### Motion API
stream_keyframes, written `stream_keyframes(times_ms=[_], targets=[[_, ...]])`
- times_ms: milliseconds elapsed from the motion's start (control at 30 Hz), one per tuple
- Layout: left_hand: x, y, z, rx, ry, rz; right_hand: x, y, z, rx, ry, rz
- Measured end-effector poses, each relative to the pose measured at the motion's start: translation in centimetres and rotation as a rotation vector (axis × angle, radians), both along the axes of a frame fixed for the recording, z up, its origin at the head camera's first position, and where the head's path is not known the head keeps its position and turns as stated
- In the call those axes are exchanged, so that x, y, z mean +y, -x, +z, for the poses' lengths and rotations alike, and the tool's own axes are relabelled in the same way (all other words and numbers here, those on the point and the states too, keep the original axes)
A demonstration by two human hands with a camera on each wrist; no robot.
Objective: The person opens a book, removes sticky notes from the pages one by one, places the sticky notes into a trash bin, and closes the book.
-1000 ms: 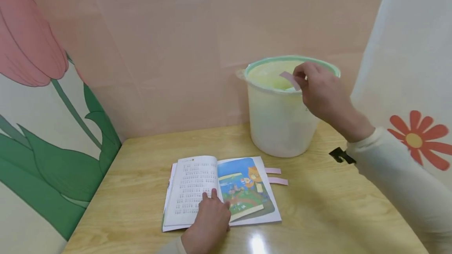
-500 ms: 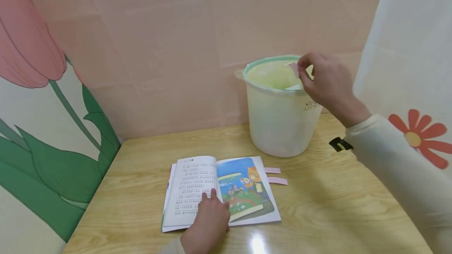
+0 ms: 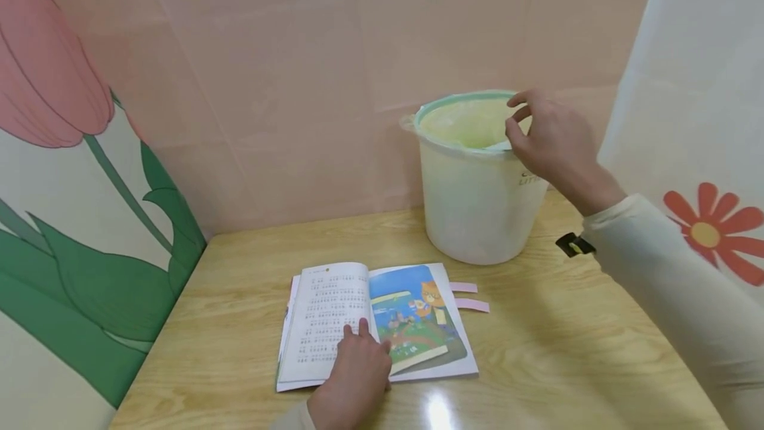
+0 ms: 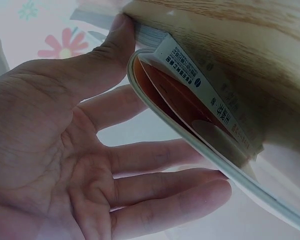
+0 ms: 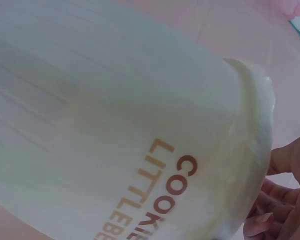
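Strips [image 3: 473,304] right of left grip [image 3: 361,367], relaxed on book [image 3: 325,344], look limp: pinch free ends. Right grip [image 3: 556,139], released, by bin [image 3: 480,204].

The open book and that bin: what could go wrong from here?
If the left hand lifts off the open book, its pages might flip over. The right hand, raised close to the bin, could bump it. The two pink strips poking past the book's right edge might get brushed out of place.

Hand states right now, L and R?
Left hand: open, fingers resting on the illustrated book.
Right hand: open, nothing visible between thumb and fingers, by the rim of the bin.
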State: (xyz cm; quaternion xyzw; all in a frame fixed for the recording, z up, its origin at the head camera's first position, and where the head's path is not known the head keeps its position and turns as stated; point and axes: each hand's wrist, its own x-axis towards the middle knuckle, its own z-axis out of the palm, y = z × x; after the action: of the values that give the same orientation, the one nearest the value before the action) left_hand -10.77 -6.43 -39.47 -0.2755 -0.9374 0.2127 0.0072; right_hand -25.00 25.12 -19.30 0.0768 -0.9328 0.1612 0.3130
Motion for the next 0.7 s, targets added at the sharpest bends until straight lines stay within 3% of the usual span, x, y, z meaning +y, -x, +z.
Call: stream_keyframes(times_ms=[200,333,533,700], targets=[[-0.2,0.1,0.2,0.007,-0.001,0.001,-1.0,-0.6,-0.2,0.078,-0.016,0.038],[-0.3,-0.1,0.1,0.023,0.002,-0.006,-2.0,-1.8,-0.9,0.129,-0.009,0.1],[-0.4,-0.1,0.0,0.078,0.018,-0.029,-4.3,-5.2,-4.7,0.182,0.074,0.289],[0.1,0.1,-0.1,0.068,0.004,-0.035,-5.0,-7.0,-9.3,0.068,0.077,0.348]])
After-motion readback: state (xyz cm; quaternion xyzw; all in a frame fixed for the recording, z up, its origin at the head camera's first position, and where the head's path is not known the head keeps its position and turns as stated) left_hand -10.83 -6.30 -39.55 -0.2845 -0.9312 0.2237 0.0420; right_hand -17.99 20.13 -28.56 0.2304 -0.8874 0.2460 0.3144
